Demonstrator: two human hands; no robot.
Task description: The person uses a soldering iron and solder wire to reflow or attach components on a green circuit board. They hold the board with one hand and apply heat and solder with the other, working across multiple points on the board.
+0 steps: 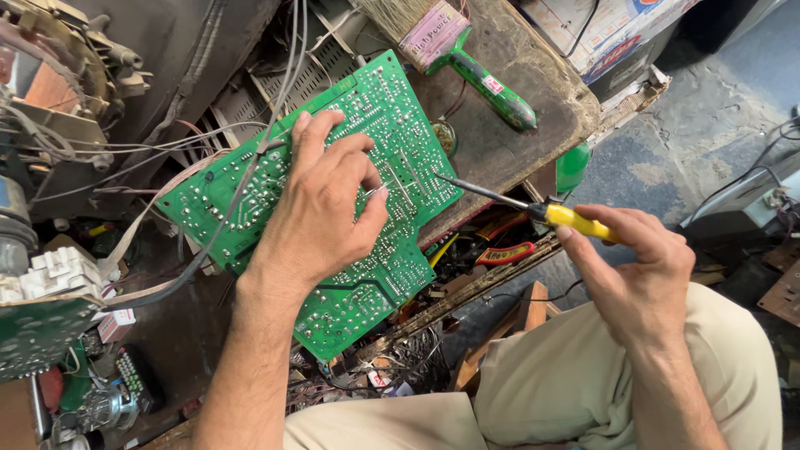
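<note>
With the left hand (321, 208) pressing the green circuit board (333, 200) tilted on the table (517, 125) and the right hand (637, 267) gripping the yellow-handled soldering iron (533, 212), steady that tip on one joint, though the board's component side stays hidden.

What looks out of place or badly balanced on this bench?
The green board lies tilted, solder side up, over wires and loose parts, not flat; the left hand steadies it. The right hand holds a soldering iron. The brush lies near the bench edge.
</note>
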